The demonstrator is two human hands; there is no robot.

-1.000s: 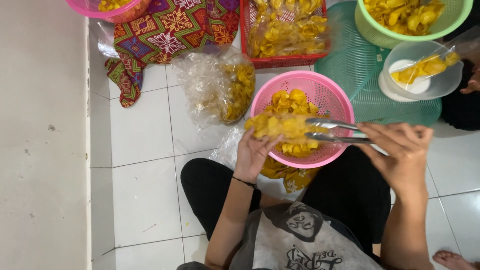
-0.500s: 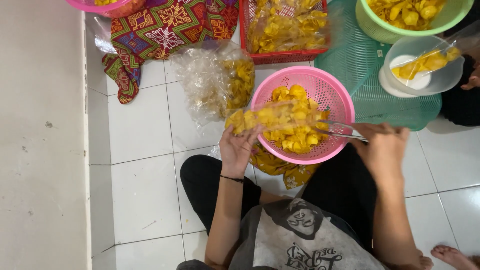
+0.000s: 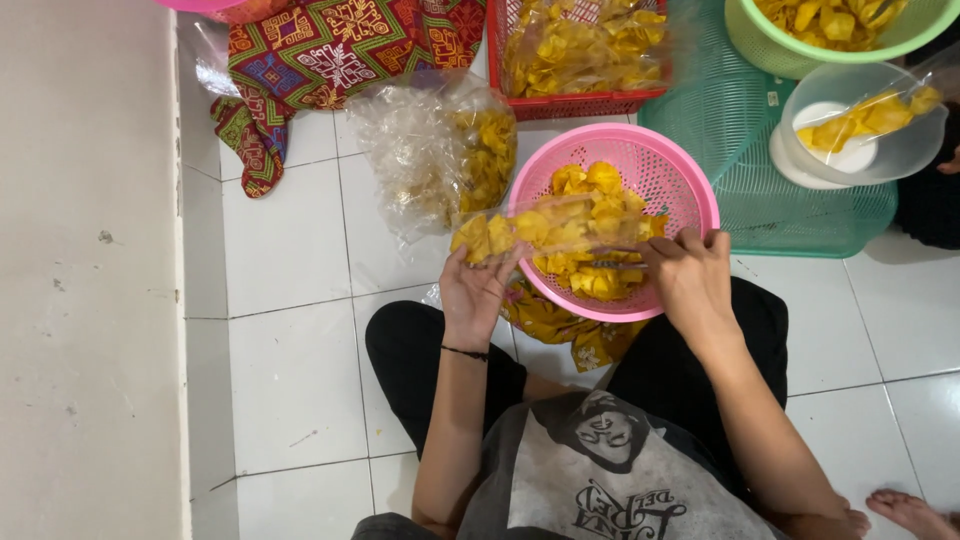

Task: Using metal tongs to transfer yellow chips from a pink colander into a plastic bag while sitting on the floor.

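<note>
A narrow clear plastic bag of yellow chips lies level across a pink mesh basket that holds more yellow chips. My left hand grips the bag's left end from below, just outside the basket's rim. My right hand pinches the bag's right end over the basket's near right side. A thin metal piece, perhaps tongs, shows faintly under the bag near my right fingers. I sit cross-legged on white floor tiles with the basket against my knees.
On the floor to the left stands a big clear sack of chips. Behind are a red crate, a green mesh tray, a green bowl, a clear bowl and a patterned cloth. A wall runs along the left.
The bag has swung from bunched in my left hand to level across the basket. My right hand has moved from the tongs at the rim onto the bag's right end.
</note>
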